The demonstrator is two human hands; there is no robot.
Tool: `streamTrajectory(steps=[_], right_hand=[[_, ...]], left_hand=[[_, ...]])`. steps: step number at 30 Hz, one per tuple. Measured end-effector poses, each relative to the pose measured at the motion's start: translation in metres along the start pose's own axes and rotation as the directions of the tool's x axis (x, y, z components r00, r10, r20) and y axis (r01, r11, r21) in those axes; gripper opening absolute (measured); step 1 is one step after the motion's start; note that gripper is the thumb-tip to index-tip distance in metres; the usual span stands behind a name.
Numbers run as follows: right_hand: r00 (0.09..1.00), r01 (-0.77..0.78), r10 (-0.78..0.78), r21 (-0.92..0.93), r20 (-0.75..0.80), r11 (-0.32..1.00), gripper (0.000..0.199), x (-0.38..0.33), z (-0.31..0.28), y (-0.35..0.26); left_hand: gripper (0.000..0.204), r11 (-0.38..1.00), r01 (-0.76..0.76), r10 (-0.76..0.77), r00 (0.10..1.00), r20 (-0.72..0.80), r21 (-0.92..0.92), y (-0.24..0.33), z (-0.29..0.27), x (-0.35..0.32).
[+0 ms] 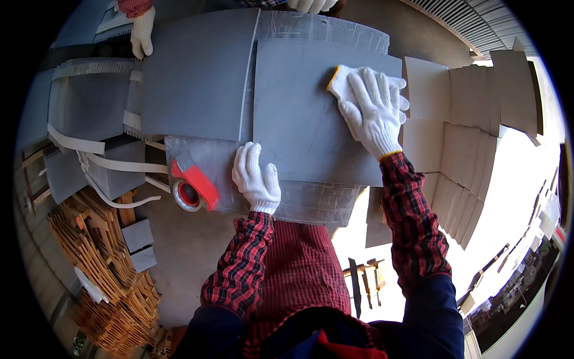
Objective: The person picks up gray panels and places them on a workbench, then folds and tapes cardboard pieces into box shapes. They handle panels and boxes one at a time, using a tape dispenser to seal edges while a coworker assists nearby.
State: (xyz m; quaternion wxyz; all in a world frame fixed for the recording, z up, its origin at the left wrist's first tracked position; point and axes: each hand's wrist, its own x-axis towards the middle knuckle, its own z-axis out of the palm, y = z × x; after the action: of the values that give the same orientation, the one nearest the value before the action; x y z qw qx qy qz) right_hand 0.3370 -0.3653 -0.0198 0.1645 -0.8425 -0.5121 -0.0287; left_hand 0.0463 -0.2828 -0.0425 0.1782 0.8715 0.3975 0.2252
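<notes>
My right hand (375, 113), in a white knit glove, lies on the right part of a grey sheet (305, 113). Under its fingers is a bunched white cloth (342, 84) with a yellow edge, which looks like a spare knit glove. My left hand (256, 179), also gloved, rests by the sheet's lower left corner, its fingers stretched out and the thumb apart. Nothing shows in it. A red tape dispenser (196, 185) with a roll of tape sits just left of it. Beneath the sheet, a plastic-wrapped stack (317, 202) shows along the near side.
Another grey sheet (197, 72) lies to the left. A co-worker's gloved hand (142, 35) touches its far left corner; another person's gloved hands (311, 5) are at the far edge. Stacked boards (463, 143) stand right. White straps (128, 164) and wooden pallets (98, 251) are left.
</notes>
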Motion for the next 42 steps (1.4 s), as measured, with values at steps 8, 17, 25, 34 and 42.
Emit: streamTrajectory(steps=[8, 17, 25, 34, 42], right_hand=[[0.953, -0.298, 0.291, -0.094, -0.077, 0.95, 0.052, -0.057, 0.017, 0.034], [0.928, -0.372, 0.369, -0.081, -0.047, 0.925, 0.037, -0.15, -0.035, -0.053], [0.959, -0.087, 0.038, 0.167, 0.281, 0.982, 0.032, -0.073, -0.001, -0.084], [0.991, -0.125, 0.113, 0.18, 0.074, 0.976, 0.032, 0.067, 0.049, -0.083], [0.599, -0.545, 0.271, 0.136, 0.753, 0.827, 0.045, -0.066, -0.011, -0.174]], left_hand=[[0.045, 1.0, 0.011, -0.012, 1.0, 0.01, 0.022, 0.001, -0.001, 0.001], [0.047, 0.997, 0.039, -0.04, 0.999, -0.018, -0.07, -0.004, 0.002, 0.0], [0.047, 0.989, 0.065, -0.071, 0.997, -0.043, -0.132, -0.008, 0.003, -0.003], [0.052, 0.947, 0.08, -0.13, 0.981, -0.144, -0.31, -0.009, 0.003, 0.0], [0.05, 0.882, 0.142, -0.239, 0.957, -0.166, -0.449, -0.024, 0.01, -0.008]])
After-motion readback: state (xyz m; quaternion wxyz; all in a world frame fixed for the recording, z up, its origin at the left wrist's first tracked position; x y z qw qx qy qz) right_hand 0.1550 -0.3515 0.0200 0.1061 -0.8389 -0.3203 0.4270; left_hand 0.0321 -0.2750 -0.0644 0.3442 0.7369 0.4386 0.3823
